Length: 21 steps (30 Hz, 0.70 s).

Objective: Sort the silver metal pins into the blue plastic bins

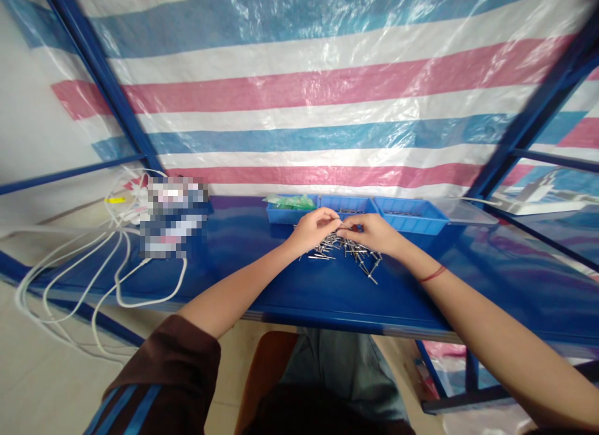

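Both hands meet over a loose pile of small metal pins [364, 254] on the blue table. My left hand [314, 230] is closed, thumb and fingertips pinched at a thin metal piece [345, 224]. Facing it from the right, my right hand [372, 231] is closed too, its fingertips at the same thin piece. The hands hide part of the pile. Just behind them stand blue bins: the left one [284, 216] holds a green plastic bag [294, 202], while the middle [349, 204] and right [414, 221] bins have small metal pieces inside.
White cables [122, 279] loop over the table's left end beside a blurred-out patch [173, 216]. Blue metal posts [100, 79] rise at both sides, with a striped plastic sheet [304, 92] behind. A clear plastic lid [470, 211] lies right of the bins.
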Each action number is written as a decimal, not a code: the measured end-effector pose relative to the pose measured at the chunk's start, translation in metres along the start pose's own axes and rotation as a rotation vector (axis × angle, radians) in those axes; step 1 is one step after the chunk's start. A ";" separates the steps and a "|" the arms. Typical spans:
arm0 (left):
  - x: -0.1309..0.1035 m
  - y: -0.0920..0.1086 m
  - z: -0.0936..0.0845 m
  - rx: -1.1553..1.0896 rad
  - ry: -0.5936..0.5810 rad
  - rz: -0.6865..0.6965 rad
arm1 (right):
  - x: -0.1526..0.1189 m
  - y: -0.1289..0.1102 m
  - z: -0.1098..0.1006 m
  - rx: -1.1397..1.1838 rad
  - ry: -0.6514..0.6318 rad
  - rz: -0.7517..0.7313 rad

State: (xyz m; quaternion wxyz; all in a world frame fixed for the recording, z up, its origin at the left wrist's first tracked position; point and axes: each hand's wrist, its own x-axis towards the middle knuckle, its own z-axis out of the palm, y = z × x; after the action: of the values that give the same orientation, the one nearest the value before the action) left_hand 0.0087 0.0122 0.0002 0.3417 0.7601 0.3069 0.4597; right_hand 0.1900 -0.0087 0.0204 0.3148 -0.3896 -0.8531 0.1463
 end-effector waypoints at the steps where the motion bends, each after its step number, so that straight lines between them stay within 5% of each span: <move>1: 0.001 -0.001 0.000 -0.058 -0.005 -0.018 | 0.000 0.000 0.001 0.028 0.020 0.013; 11: 0.004 -0.003 -0.001 -0.178 -0.059 -0.076 | 0.006 -0.009 0.007 0.397 0.353 0.136; 21: 0.000 0.000 0.001 -0.169 -0.113 -0.072 | 0.004 -0.018 0.006 0.412 0.402 0.149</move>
State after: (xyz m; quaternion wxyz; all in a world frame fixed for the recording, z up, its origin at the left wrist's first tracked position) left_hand 0.0094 0.0120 -0.0006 0.4378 0.7417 0.2742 0.4279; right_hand 0.1739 -0.0169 0.0266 0.5382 -0.4004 -0.6950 0.2590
